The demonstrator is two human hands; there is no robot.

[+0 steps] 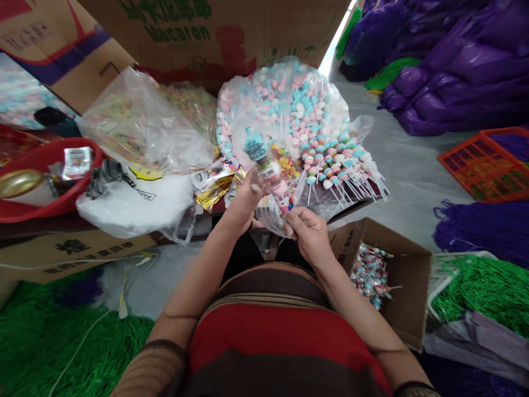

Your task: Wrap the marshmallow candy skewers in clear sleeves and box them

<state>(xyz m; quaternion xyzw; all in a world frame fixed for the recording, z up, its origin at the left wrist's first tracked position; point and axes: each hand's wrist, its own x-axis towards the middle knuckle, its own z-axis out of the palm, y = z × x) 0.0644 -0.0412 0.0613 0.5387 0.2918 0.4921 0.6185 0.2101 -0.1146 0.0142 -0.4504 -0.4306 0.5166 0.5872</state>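
Between my hands is a candy skewer in a clear printed wrapper (270, 171), tilted, with pink, white and blue pieces. My left hand (249, 197) is closed around its left side, partly blurred. At the wrapper's lower end, my right hand (305, 226) pinches the tip. Just behind lies a large clear bag of pink, blue and white candies (308, 102). Colourful ring-shaped gummies (288, 165) show right beside the wrapper. A pile of candy skewers on white sticks (341, 160) lies to the right. Gold twist ties (215, 193) and flat printed wrappers (210, 175) are left of my left hand.
A red basin (88, 190) and a white plastic bag (136, 207) sit at the left. An open cardboard box (407, 281) with wrapped candies stands low at the right. A big carton (231, 38) blocks the back; an orange crate (483, 165) is far right.
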